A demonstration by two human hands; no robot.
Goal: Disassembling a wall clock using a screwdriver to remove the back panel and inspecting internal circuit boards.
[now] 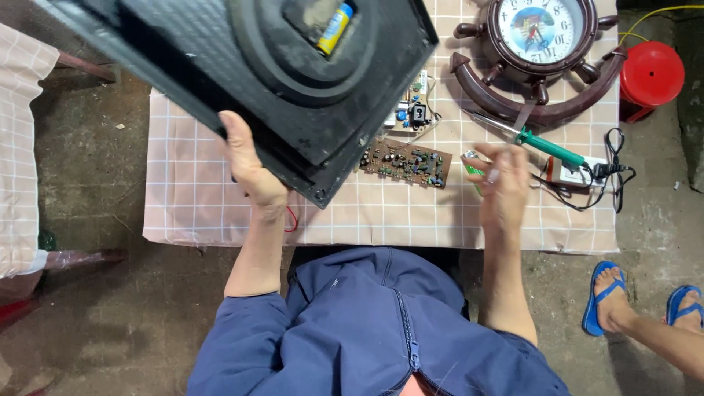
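Note:
My left hand (249, 169) grips the lower edge of a big black square clock back (242, 66), held tilted above the table. A yellow and blue battery (335, 29) sits in its round centre recess. My right hand (502, 183) hovers over the table with fingers loosely curled around a small thin object, blurred, next to a green lighter (471, 166). A brown circuit board (405, 163) lies between my hands.
The table has a pink checked cloth (191, 205). On it lie a green-handled soldering iron (546, 145), a black cable (612, 172), a second small circuit board (412, 106) and a brown ship-wheel clock (539, 51). A red stool (651, 73) stands right. Another person's feet in blue sandals (605, 297) are nearby.

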